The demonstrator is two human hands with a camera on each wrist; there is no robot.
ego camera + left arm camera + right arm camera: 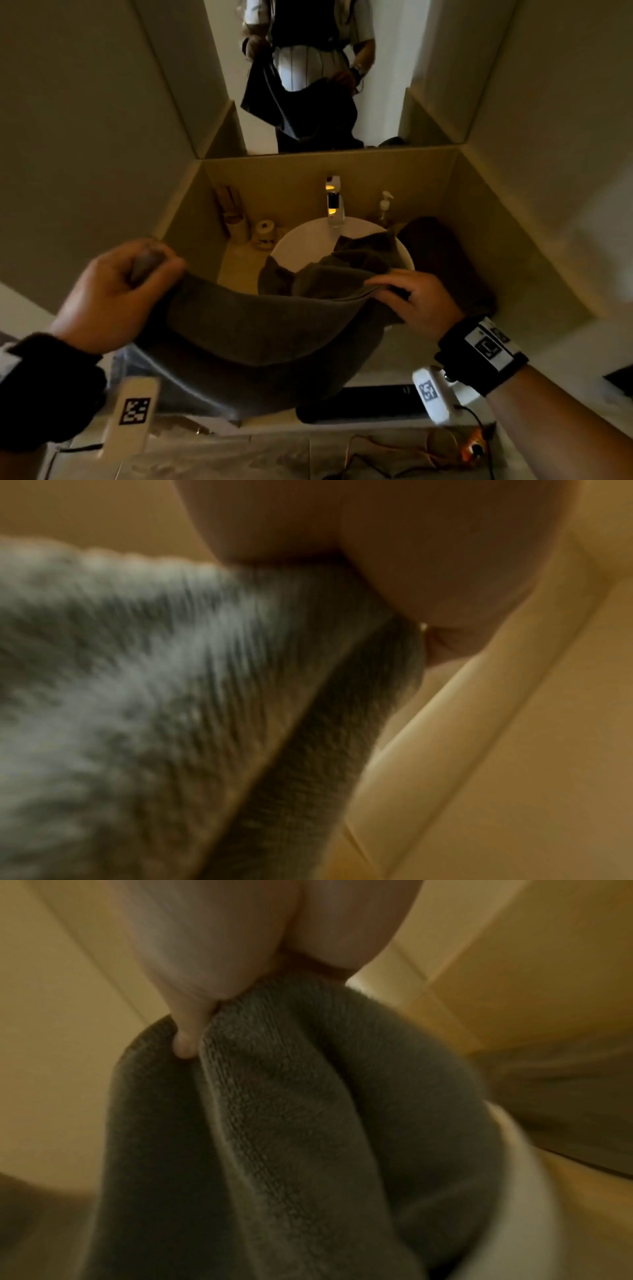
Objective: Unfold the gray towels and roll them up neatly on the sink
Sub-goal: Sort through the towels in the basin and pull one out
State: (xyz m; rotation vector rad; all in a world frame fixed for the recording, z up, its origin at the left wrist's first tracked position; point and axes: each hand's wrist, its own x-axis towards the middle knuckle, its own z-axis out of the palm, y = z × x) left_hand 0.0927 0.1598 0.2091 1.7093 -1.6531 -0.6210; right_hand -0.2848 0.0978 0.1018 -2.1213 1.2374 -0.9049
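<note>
A gray towel [260,329] hangs spread between both hands in front of the round white sink [301,243]. My left hand [137,274] grips its left top corner in a fist. My right hand [404,294] pinches the right top edge. The cloth sags in the middle and drapes down below the counter edge. Another gray towel [363,257] lies crumpled across the sink's right side. Up close, the left wrist view shows gray towel [154,683] under my left hand [411,588]; the right wrist view shows towel folds [291,1110] bunched under my right hand [212,988].
A faucet [334,202] stands behind the sink and a soap pump bottle [385,205] to its right. Paper rolls [265,231] sit at the left back of the counter. A dark brown cloth [442,257] lies right of the sink. A mirror [308,75] above reflects me.
</note>
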